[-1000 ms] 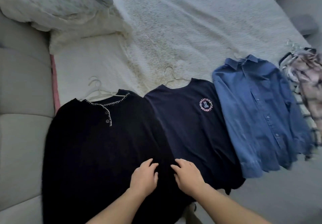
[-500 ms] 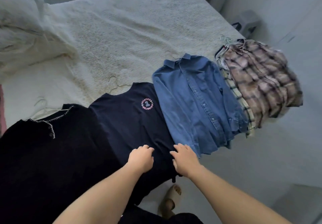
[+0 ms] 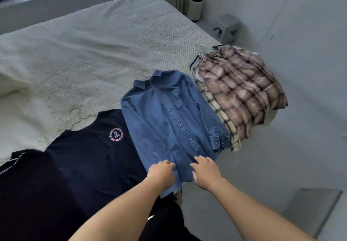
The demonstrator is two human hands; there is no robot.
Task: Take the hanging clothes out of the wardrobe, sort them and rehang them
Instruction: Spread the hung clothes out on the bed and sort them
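Clothes on hangers lie in a row along the near edge of the bed. A black knit top is at the far left, then a navy T-shirt with a round pink logo. A blue denim shirt lies in the middle. A pile of plaid shirts sits at the bed's right corner. My left hand and my right hand both rest flat on the hem of the denim shirt, fingers relaxed.
A ribbed cylindrical bin and a small grey stool stand on the floor beyond the bed's far corner. A grey wall or wardrobe front runs along the right. Crumpled bedding lies at the left.
Both hands have moved rightward along the row, from the black top across the navy T-shirt onto the hem of the denim shirt. The view has turned to the right.
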